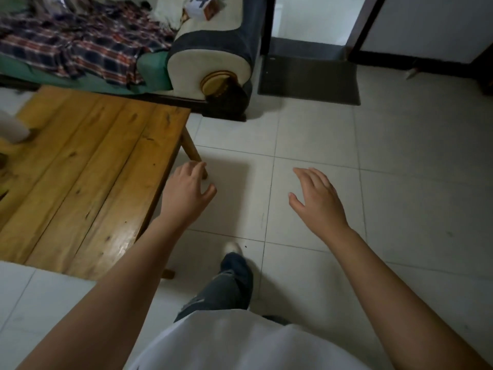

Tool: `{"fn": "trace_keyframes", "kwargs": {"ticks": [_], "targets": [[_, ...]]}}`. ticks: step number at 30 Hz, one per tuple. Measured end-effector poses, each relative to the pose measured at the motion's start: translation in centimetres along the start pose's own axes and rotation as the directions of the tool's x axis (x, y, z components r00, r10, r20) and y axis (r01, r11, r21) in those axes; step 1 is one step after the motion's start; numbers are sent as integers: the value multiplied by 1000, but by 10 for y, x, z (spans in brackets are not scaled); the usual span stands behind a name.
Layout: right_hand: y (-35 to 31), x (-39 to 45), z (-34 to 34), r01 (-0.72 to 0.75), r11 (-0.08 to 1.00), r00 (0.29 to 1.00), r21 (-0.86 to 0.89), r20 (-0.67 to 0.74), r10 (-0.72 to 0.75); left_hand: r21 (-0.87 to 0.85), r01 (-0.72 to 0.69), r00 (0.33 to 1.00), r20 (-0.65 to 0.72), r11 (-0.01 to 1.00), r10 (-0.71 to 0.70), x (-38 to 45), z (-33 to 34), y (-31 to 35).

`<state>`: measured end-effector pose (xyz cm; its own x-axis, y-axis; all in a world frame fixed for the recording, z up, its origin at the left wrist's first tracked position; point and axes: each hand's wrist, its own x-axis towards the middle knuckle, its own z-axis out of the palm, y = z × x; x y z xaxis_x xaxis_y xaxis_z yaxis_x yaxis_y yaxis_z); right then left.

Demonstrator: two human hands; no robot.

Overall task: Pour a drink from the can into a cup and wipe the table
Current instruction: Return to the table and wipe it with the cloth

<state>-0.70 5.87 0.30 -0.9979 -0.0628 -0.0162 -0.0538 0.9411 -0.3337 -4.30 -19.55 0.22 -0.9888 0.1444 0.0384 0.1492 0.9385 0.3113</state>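
Note:
A wooden coffee table (88, 166) fills the left of the view. A blurred white object, maybe a cup (12, 126), stands on it at the far left edge of the frame. No can shows. My left hand (188, 192) hovers just past the table's right edge, fingers apart and holding nothing. My right hand (318, 201) floats over the tiled floor further right, also spread and bare.
A sofa (213, 57) with a plaid blanket (80, 41) stands behind the table. A dark doormat (309, 76) lies before a doorway at the back. White floor tiles (400, 182) stretch to the right. My leg and shoe (233, 276) step forward below.

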Motion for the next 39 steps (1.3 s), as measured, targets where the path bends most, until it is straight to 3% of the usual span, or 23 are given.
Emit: {"fn": "trace_keyframes", "kwargs": {"ticks": [16, 22, 29, 39], "targets": [[-59, 277, 25, 284, 959, 947, -3, 157, -280, 13, 338, 941, -11, 941, -338, 174, 4, -109], [-113, 357, 42, 429, 903, 882, 17, 209, -422, -36, 493, 867, -65, 870, -494, 201, -15, -155], [-181, 433, 74, 642, 757, 708, 124, 281, -647, -81, 705, 692, -140, 705, -708, 196, -32, -198], [-280, 490, 111, 852, 457, 342, 255, 390, -855, -167, 917, 327, -210, 363, -922, 186, -44, -224]]}}
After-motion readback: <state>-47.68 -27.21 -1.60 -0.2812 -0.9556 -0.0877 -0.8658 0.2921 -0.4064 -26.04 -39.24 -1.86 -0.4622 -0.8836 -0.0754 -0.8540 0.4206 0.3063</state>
